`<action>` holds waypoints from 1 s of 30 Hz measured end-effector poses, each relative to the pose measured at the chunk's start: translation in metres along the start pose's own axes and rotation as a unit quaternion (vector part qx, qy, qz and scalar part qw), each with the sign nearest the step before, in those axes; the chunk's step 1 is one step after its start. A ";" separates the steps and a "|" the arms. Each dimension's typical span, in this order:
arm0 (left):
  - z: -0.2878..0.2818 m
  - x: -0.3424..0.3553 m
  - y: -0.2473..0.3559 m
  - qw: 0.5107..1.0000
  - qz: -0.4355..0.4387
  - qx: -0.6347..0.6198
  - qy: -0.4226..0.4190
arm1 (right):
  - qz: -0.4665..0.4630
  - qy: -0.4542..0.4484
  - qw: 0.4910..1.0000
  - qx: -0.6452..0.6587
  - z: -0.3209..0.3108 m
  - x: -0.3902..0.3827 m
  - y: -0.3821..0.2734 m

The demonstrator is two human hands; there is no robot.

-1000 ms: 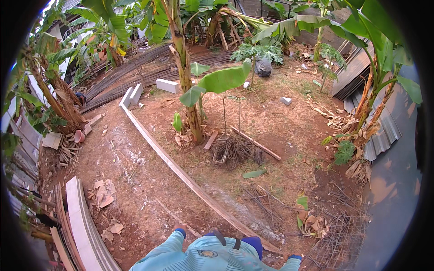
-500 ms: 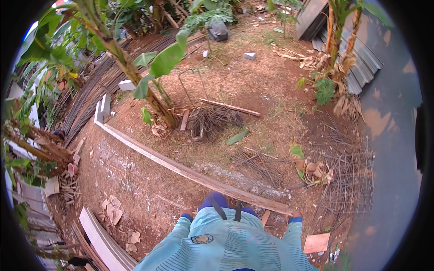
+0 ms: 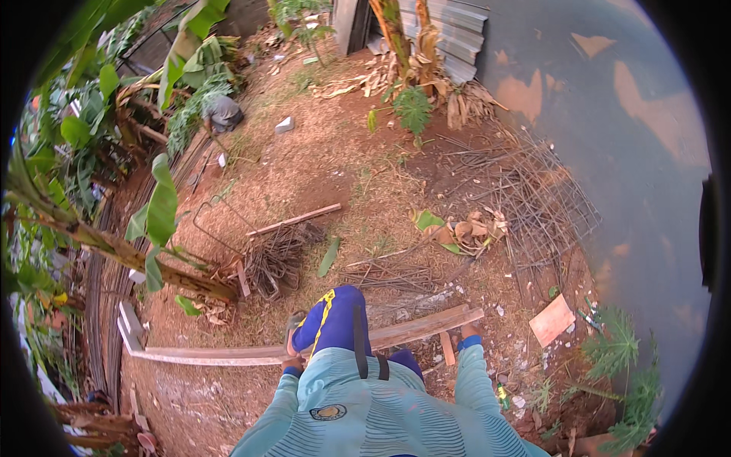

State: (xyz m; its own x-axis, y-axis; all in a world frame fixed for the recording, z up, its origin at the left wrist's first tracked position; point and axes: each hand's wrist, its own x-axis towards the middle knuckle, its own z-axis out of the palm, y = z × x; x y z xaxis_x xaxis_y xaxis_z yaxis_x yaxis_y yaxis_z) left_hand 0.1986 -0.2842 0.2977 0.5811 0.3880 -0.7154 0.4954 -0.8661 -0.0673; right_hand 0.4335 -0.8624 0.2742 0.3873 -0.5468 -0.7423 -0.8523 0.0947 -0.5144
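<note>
My left hand (image 3: 292,360) and right hand (image 3: 469,331) at a long wooden plank (image 3: 419,327), openness and grip I cannot tell

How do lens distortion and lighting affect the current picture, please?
Head view: the fisheye leaves a black rim and the long wooden plank looks bowed, probably from the lens; head view: daylight looks soft, without strong glare; head view, right side: the blue-grey surface bears tan patches, whether sunlight or colouring I cannot tell.

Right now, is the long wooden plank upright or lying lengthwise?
Lying lengthwise: the plank stretches over the ground from the pale block to the right hand; whether slightly lifted, cannot tell.
</note>
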 end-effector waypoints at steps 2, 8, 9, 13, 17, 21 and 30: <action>-0.024 0.019 0.005 0.997 0.027 0.063 -0.020 | 0.024 -0.010 0.999 0.036 -0.003 -0.023 -0.007; -0.107 0.112 0.022 0.980 0.071 0.161 -0.093 | -0.153 0.062 0.986 -0.032 0.019 0.019 0.040; -0.123 0.129 0.040 0.968 0.117 0.199 -0.092 | -0.174 0.095 0.978 -0.062 0.008 0.046 0.057; -0.189 0.201 0.051 0.927 0.244 0.284 -0.013 | -0.133 0.120 0.932 -0.316 0.012 0.037 0.045; -0.241 0.277 0.042 0.935 0.353 0.009 0.033 | -0.102 0.211 0.879 -0.416 0.018 -0.010 0.028; -0.294 0.268 0.067 0.890 0.094 -0.431 -0.119 | -0.040 0.184 0.842 -0.506 0.013 -0.042 0.051; -0.316 0.197 0.135 0.827 0.491 -0.273 0.003 | -0.097 0.180 0.843 -0.497 0.090 -0.094 0.109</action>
State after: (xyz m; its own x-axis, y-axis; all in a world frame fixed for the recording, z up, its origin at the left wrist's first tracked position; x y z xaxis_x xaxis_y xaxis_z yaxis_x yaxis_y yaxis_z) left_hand 0.5839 -0.2252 0.3679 0.8792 -0.4148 -0.2343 -0.0012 -0.4936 0.8697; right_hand 0.3355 -0.7253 0.2493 0.5732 -0.7061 -0.4158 -0.7285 -0.6714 0.1358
